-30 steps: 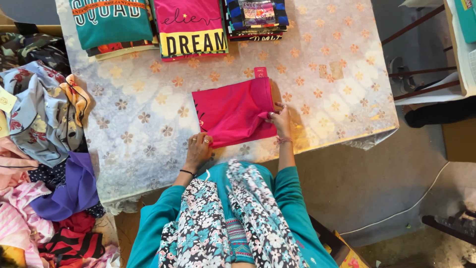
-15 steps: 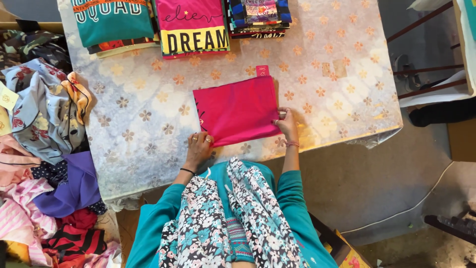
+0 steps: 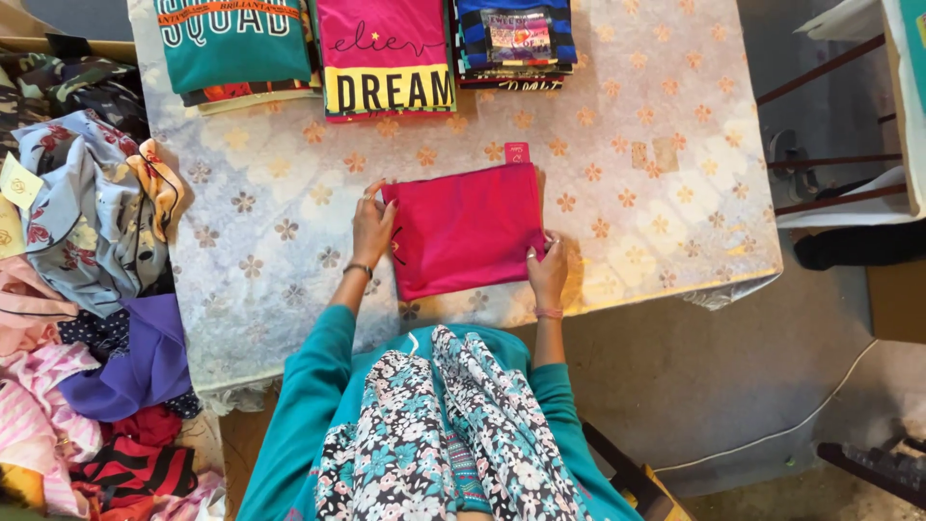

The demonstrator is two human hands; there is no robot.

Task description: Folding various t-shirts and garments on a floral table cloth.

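I see a folded magenta garment (image 3: 470,230) lying flat at the centre of the frame, on a table covered with a pale cloth printed with flowers (image 3: 627,125). My left hand (image 3: 372,224) rests on the garment's left edge, fingers spread and flat against the fabric, not closed around it. My right hand (image 3: 548,272) sits at the garment's lower right corner, fingers pressed down on the cloth there; whether they pinch the edge I cannot tell, but the hand looks open and flat. A small red tag (image 3: 517,152) pokes out just above the garment's upper edge. Along the top of the frame three stacks of folded clothes line up side by side: a teal shirt with lettering (image 3: 236,43) at upper left, a pink and yellow shirt (image 3: 386,53) in the middle, and a blue striped stack (image 3: 514,39) to its right. Down the left side of the frame lies a loose heap of unfolded clothes (image 3: 87,289) in grey, purple, pink and red. At the far right a wooden stand (image 3: 830,125) shows, well apart from the garment.
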